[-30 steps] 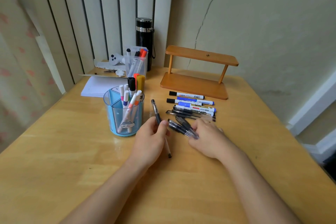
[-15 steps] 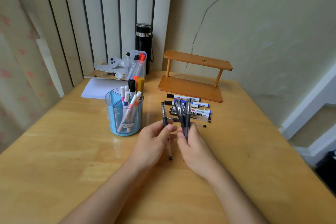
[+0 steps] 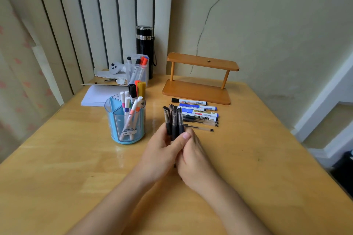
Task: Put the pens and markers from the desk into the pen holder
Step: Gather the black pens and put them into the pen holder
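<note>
We hold a bundle of dark pens (image 3: 173, 120) upright between both hands, just above the worktop (image 3: 57, 177) and a little right of the holder (image 3: 125, 120). Our left hand (image 3: 160, 154) wraps the bundle from the left, thumb laid across the front of the barrels; our right hand (image 3: 194, 156) presses in from the right, palm and fingers closed against the same pens. The caps stand up above our fingers, and the lower ends are hidden inside the grip, save for a dark tip that peeks out below the hands.

The holder is a clear blue cup with inner dividers and a small cartoon sticker on its front. It stands near the bundle but apart from it and already carries some thin white pens with coloured bands, plus thicker markers — black, orange and yellow caps — at its back.

On the worktop beyond our hands lies a row of markers (image 3: 196, 108), white barrels with black and blue caps, roughly parallel, one lettered as a whiteboard marker. Nearest us in that row lie a few slim clear pens (image 3: 199, 127), just beside the bundle.

Behind the row stands a small wooden shelf (image 3: 198, 78). Farther left at the wall we see a black flask (image 3: 144, 47), a clear box (image 3: 138, 70) with more markers in it, and a white pad (image 3: 97, 94).
</note>
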